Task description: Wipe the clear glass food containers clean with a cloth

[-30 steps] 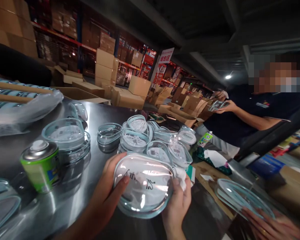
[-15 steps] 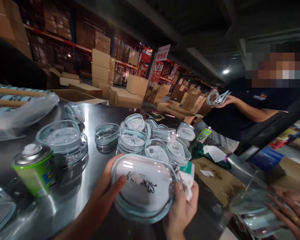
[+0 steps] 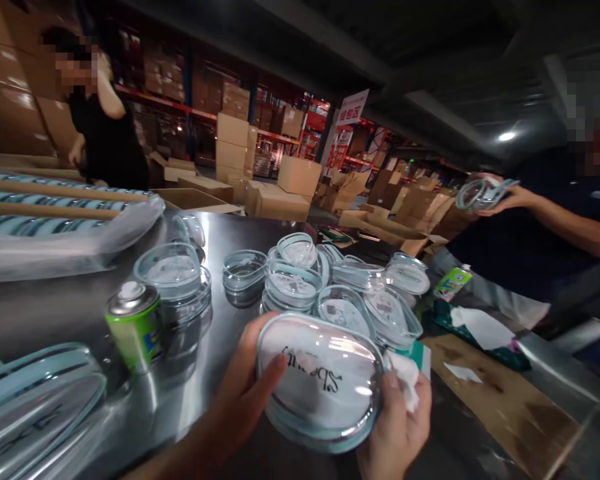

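Note:
A clear oval glass dish (image 3: 325, 380) with dark lettering on its face is held tilted between both hands, above the metal table. My left hand (image 3: 253, 380) grips its left edge, thumb over the face. My right hand (image 3: 400, 413) pinches a crumpled white tissue (image 3: 406, 373) against the dish's right edge. Just beyond the dish stand several similar glass dishes (image 3: 293, 283), some stacked. To the left, a green spray can (image 3: 135, 327) with a white cap stands beside two stacked dishes (image 3: 173, 270).
More glassware (image 3: 40, 400) lies at the lower left. A plastic-wrapped row of dishes (image 3: 55, 213) is behind it. To the right are a stained cardboard sheet (image 3: 500, 393), a tissue pack (image 3: 480, 330) and another can (image 3: 453, 283). One person holds glassware; another stands back left.
The view has turned left, so the table items appear farther right. A person at the back left has come into view, while the co-worker's hands at the lower right have left it.

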Action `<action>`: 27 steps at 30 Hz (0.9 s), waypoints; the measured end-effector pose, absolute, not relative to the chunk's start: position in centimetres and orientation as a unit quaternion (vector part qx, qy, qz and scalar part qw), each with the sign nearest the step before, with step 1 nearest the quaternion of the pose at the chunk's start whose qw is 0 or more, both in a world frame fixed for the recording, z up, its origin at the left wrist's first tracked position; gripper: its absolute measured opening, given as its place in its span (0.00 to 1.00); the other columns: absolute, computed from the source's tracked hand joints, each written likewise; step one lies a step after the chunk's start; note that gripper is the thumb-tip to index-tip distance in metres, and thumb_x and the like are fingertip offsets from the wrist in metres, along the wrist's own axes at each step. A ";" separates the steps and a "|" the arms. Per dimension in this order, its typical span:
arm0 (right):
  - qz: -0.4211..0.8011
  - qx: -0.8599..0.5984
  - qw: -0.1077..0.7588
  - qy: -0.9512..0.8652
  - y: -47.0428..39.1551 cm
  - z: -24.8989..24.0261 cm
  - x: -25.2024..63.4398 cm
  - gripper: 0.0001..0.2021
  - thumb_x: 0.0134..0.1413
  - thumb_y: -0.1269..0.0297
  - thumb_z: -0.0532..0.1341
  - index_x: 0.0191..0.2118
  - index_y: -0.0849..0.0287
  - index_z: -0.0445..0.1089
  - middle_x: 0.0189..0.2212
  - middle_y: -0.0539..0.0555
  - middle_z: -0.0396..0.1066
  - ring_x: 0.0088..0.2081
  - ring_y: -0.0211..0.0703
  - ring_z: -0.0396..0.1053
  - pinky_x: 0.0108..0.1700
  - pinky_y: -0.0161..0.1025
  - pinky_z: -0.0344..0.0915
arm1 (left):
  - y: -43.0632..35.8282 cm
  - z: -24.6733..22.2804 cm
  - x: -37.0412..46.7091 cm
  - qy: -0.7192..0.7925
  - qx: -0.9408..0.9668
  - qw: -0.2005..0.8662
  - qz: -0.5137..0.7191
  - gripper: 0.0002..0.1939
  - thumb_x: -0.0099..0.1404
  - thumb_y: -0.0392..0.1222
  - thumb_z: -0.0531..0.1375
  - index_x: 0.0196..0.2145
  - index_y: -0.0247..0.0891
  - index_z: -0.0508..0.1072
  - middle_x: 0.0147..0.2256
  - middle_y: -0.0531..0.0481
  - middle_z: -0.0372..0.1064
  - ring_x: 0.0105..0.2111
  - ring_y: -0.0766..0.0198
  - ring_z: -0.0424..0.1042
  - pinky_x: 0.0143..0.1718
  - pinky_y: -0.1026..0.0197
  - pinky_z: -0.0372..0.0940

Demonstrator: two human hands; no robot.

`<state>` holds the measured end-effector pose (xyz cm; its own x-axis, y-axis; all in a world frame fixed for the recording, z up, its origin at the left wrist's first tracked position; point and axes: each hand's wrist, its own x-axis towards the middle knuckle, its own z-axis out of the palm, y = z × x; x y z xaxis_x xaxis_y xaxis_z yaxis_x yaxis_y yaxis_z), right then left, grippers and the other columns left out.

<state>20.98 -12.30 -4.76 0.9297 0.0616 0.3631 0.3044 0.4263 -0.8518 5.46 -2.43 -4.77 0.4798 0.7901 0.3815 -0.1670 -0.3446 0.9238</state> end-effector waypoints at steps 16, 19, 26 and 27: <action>0.000 -0.527 0.836 -0.153 -10.7 -4.5 20.2 0.19 0.40 0.51 0.68 0.37 0.57 0.67 0.26 0.45 0.66 0.28 0.36 0.61 0.29 0.33 0.59 | -2.7 -4.0 5.1 0.230 0.782 0.295 0.499 0.28 0.70 0.37 0.50 0.64 0.48 0.45 0.65 0.43 0.40 0.65 0.53 0.46 0.63 0.47 0.50; -0.026 -0.521 0.839 -0.159 -10.8 -5.1 20.1 0.18 0.43 0.53 0.68 0.37 0.57 0.67 0.27 0.45 0.67 0.29 0.35 0.61 0.32 0.33 0.59 | -2.6 -4.4 5.2 0.219 0.814 0.243 0.480 0.23 0.70 0.34 0.47 0.61 0.48 0.55 0.65 0.43 0.37 0.65 0.52 0.46 0.62 0.47 0.52; -0.007 -0.539 0.829 -0.151 -11.0 -5.1 20.8 0.19 0.43 0.52 0.68 0.37 0.58 0.67 0.25 0.45 0.67 0.26 0.35 0.61 0.28 0.32 0.60 | -1.6 -4.8 4.9 0.160 0.847 0.285 0.420 0.23 0.66 0.45 0.57 0.58 0.48 0.63 0.65 0.41 0.38 0.64 0.43 0.47 0.61 0.39 0.52; 0.013 -0.543 0.826 -0.151 -10.8 -5.0 21.0 0.19 0.43 0.52 0.68 0.37 0.58 0.67 0.24 0.45 0.66 0.25 0.35 0.61 0.26 0.31 0.60 | -1.4 -4.8 4.8 0.151 0.853 0.300 0.399 0.33 0.59 0.50 0.63 0.61 0.49 0.60 0.66 0.40 0.37 0.65 0.39 0.45 0.61 0.37 0.52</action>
<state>21.00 -10.85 -5.02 0.9537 0.1867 0.2356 0.1426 0.4090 -0.9013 4.77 -1.39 -4.75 0.6356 0.4972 0.5906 0.0173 -0.7740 0.6330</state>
